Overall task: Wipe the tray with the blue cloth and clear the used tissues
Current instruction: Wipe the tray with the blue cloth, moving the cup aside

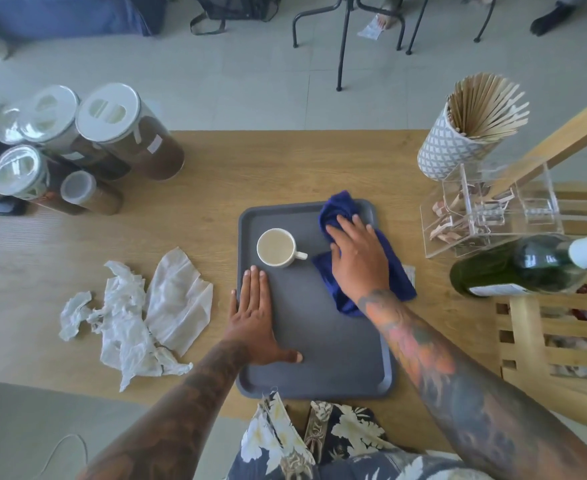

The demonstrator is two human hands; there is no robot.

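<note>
Tray [320, 341], grey matte plastic with rounded corners, lies on my wooden table [198, 188].
My right hand [358, 258] presses flat on the crumpled blue cloth [340, 209]; my left hand [254, 317] lies flat, fingers straight, holding nothing; creased tissues [139, 313] lie left, my palm hiding part of the cloth.

Café counter: stirrers [486, 105], coffee jars [129, 133]

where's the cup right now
In the head view, the cup stands on the grey tray's far left part, between the left hand and the blue cloth.
</note>
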